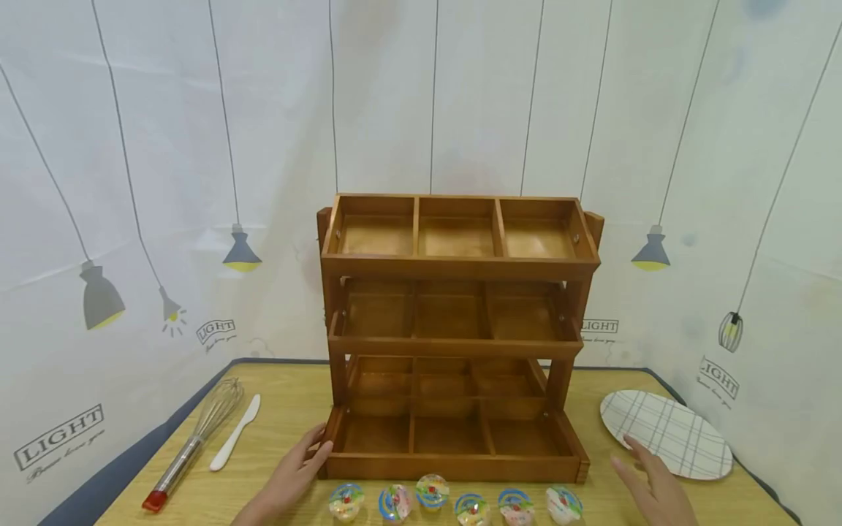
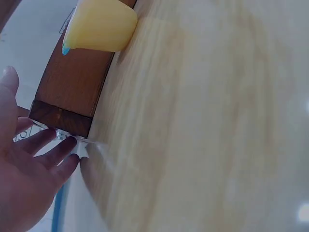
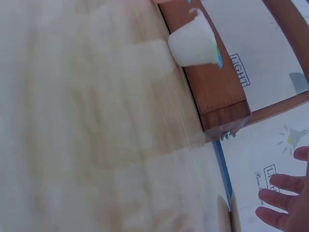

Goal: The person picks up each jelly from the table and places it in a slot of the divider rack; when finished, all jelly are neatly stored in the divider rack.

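A brown wooden three-tier rack (image 1: 454,468) with divided compartments stands in the middle of the table. My left hand (image 1: 297,466) is at its lower left front corner, fingers extended along the side; in the left wrist view the fingertips are right at the rack's end (image 2: 60,116). Off the rack's right side, my right hand (image 1: 651,488) hovers with spread fingers and holds nothing. Several small jelly cups (image 1: 346,502) with printed foil lids line the front of the rack. A yellow cup (image 2: 101,26) shows in the left wrist view, a whitish cup (image 3: 193,46) in the right.
On the left lie a whisk (image 1: 197,435) with a red-tipped handle and a white plastic knife (image 1: 235,432). A white checked oval plate (image 1: 677,431) lies at the right, just beyond my right hand. Printed cloth walls (image 1: 276,146) enclose the wood-grain table (image 1: 289,394).
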### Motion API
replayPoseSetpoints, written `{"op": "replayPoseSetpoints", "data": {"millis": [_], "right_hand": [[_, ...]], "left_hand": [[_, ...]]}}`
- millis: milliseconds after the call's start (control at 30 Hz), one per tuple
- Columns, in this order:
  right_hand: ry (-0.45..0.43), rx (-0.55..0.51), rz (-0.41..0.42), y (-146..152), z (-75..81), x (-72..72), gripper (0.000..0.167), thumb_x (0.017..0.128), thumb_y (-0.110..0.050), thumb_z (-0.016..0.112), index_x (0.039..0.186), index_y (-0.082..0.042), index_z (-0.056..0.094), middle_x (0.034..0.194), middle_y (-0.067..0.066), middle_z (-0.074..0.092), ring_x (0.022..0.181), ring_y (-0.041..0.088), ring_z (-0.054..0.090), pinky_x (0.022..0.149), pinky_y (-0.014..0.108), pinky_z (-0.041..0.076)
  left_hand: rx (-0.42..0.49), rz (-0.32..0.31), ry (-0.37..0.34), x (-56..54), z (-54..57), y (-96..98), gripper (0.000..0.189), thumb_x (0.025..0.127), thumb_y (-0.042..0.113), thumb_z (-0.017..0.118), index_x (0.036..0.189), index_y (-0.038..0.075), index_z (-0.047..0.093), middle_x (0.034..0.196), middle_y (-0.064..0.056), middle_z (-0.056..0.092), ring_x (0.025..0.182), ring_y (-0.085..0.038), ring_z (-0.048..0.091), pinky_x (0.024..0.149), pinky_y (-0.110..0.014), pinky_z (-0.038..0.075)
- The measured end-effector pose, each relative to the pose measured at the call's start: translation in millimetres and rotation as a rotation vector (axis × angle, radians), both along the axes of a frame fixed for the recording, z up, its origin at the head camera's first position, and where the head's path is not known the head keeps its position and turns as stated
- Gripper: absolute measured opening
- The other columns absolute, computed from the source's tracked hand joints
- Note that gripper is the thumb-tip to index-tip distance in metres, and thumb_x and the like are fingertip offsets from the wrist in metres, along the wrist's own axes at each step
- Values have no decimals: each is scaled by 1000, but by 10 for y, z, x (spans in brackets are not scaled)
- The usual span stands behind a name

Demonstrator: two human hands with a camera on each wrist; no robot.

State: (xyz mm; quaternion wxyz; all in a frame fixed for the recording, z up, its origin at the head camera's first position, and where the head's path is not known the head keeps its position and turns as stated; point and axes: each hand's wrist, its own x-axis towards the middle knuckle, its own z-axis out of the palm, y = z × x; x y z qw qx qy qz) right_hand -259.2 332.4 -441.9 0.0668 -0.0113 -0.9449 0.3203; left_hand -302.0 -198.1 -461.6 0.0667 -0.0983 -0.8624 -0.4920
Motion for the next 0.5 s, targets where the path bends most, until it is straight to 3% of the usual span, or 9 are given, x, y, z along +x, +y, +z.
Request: {"op": "replayPoseSetpoints", "data": {"millis": [133, 267, 500], "right_hand": [[39, -58, 6, -59, 5, 100, 64, 95, -45, 30, 136, 4, 26, 125, 34, 41, 107, 46, 47, 77, 48, 48], [16, -127, 21, -98, -54, 178, 59, 96, -40, 31, 136, 3, 26, 124, 34, 43, 104, 45, 49, 73, 46, 49], [-116, -374, 61, -154, -314, 187, 63, 94, -41, 34, 134, 6, 24, 126, 35, 39, 109, 45, 45, 74, 44, 48]], "left_hand": [[46, 44, 10, -1, -34, 33, 54, 92, 29, 47, 134, -1, 34, 128, -27, 44, 105, -35, 54, 83, -41, 48], [102, 56, -11, -10, -66, 47, 57, 90, 28, 50, 135, 0, 31, 128, -27, 44, 104, -34, 54, 83, -42, 47], [155, 62, -46, -26, -129, 27, 60, 87, 25, 56, 137, 4, 30, 129, -27, 43, 105, -33, 52, 83, -40, 47]]}}
